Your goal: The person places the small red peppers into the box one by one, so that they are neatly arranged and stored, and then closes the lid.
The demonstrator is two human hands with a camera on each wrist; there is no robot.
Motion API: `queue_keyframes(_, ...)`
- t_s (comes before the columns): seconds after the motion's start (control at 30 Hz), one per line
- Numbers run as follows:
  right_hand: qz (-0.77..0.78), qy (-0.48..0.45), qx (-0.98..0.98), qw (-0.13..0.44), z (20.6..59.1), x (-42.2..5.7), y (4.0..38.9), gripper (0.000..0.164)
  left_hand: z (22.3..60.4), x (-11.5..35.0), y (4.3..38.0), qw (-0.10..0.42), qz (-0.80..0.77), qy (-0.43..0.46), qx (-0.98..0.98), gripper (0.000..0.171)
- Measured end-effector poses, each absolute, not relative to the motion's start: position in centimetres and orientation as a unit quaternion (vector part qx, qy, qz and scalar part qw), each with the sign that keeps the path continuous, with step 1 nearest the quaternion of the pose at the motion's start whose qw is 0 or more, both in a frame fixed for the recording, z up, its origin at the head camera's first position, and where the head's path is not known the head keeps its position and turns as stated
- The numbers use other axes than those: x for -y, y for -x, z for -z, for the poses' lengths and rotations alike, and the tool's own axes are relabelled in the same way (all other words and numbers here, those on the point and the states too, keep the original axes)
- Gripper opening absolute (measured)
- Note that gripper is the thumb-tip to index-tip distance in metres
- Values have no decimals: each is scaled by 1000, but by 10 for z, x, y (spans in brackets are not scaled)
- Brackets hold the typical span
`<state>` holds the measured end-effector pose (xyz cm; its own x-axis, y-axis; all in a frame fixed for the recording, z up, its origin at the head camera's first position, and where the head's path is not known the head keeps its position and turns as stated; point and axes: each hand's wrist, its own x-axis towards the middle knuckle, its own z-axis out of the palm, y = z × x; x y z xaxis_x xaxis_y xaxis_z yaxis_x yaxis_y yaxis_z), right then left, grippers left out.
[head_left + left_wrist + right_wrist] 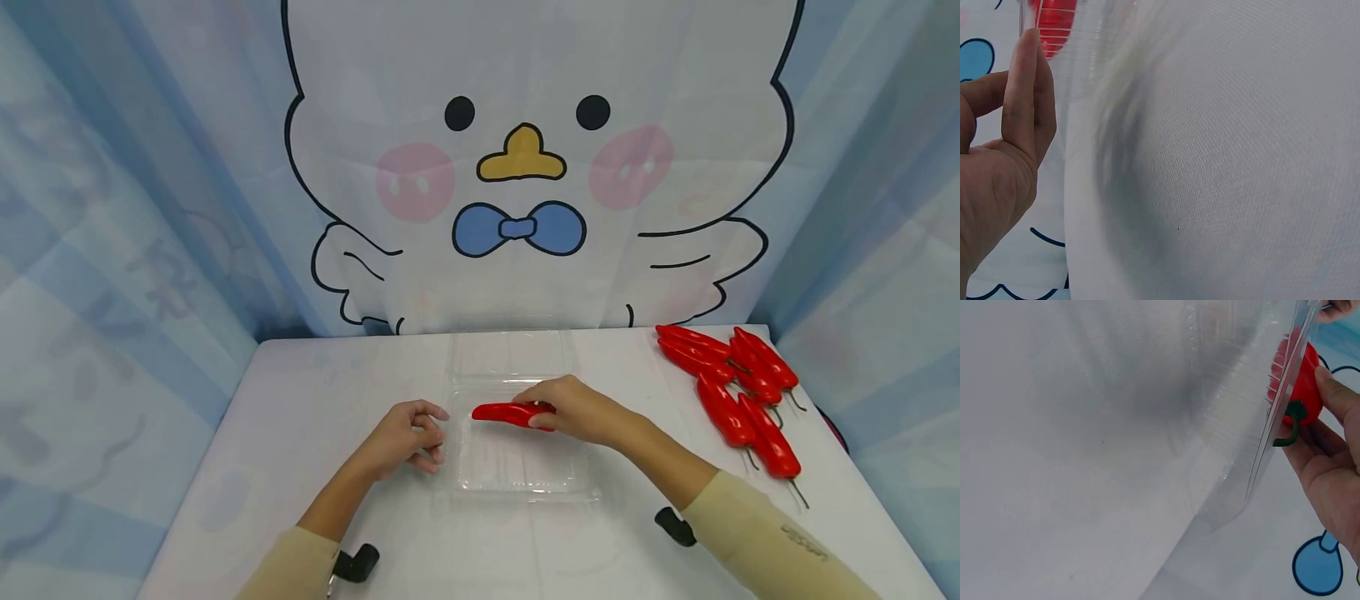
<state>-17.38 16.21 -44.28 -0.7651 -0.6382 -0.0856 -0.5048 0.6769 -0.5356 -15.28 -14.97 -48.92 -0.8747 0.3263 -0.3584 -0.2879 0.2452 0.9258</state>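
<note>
A long red chili pepper (504, 412) with a green stem (1295, 412) lies crosswise over the clear plastic container (517, 482). My right hand (577, 408) pinches the pepper's stem end between thumb and fingers. Through the ribbed container wall, the pepper's red also shows in the right wrist view. At the container's left side is my left hand (405, 437), its fingers loosely bent and holding nothing. In the left wrist view, a fingertip (1029, 44) of that hand comes right up to the clear side wall. The container's raised lid (510, 354) extends toward the back.
Several more red chili peppers (750, 400) lie in a loose pile at the table's right back corner. The white table (300, 442) backs onto a cloth with a cartoon print (517, 275). Blue patterned curtains (112, 292) flank both sides.
</note>
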Motion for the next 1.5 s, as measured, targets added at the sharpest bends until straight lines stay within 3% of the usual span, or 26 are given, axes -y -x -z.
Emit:
queue_keyframes(1.07, 215, 312, -919, 108, 466, -146, 174, 33, 485, 151, 151, 252, -609, -14, -752, 34)
queue_keyframes(1.5, 192, 309, -929, 67, 466, -142, 170, 34, 485, 150, 153, 250, -603, -7, -758, 34)
